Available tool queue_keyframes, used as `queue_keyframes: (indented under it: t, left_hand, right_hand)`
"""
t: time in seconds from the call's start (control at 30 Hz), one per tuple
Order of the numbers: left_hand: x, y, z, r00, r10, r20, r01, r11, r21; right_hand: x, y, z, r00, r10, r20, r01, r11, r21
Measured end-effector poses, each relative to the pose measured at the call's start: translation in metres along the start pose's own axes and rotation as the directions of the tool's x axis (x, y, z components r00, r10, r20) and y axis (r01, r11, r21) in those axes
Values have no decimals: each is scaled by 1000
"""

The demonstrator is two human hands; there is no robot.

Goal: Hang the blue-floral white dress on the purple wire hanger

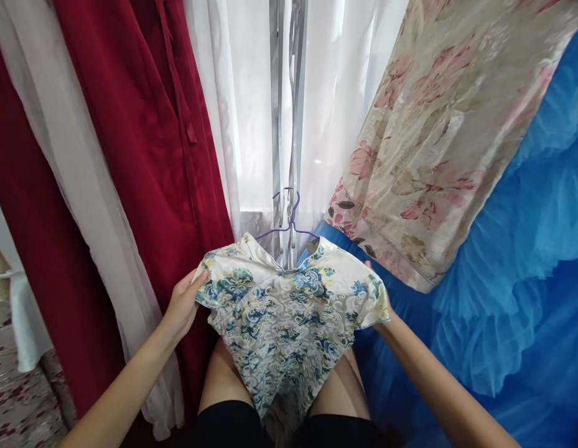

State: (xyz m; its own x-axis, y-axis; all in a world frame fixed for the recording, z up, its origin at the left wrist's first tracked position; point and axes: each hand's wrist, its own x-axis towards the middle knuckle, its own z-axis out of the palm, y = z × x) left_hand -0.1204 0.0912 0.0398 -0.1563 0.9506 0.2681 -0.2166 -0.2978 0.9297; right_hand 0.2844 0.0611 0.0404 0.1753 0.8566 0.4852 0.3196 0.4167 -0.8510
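Observation:
A short-sleeved floral dress [289, 317], white with blue, green and yellow flowers, hangs spread in front of my legs on a purple hanger [272, 232]. My left hand [185, 302] is closed on the edge of its left sleeve, thumb on top. At the opposite sleeve, my right hand [368, 265] is mostly covered by the cloth. Only a fingertip shows at the sleeve's upper edge, and the sleeve is held out to the side. The hanger's hook is up by a grey metal pole [275, 93]. The dress's lower part narrows away between my thighs.
Long dark red garments [144, 124] and a pale sheer cloth [83, 168] hang on the left. On the right are a beige floral garment [424, 149] and a ruffled blue tulle gown [498, 298]. White drapery [340, 81] hangs behind the pole.

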Motion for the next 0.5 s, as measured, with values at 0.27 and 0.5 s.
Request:
queue_keyframes:
  t: [0.27,0.5]
  left_hand:
    - [9,54,28,983,58,-172,-82,987,-136]
    - [10,72,61,817,530,226,-575,724,382]
  right_hand:
    - [-15,-86,-38,988,56,147,-76,987,139]
    - [-40,-95,-33,989,144,28,-147,963,226]
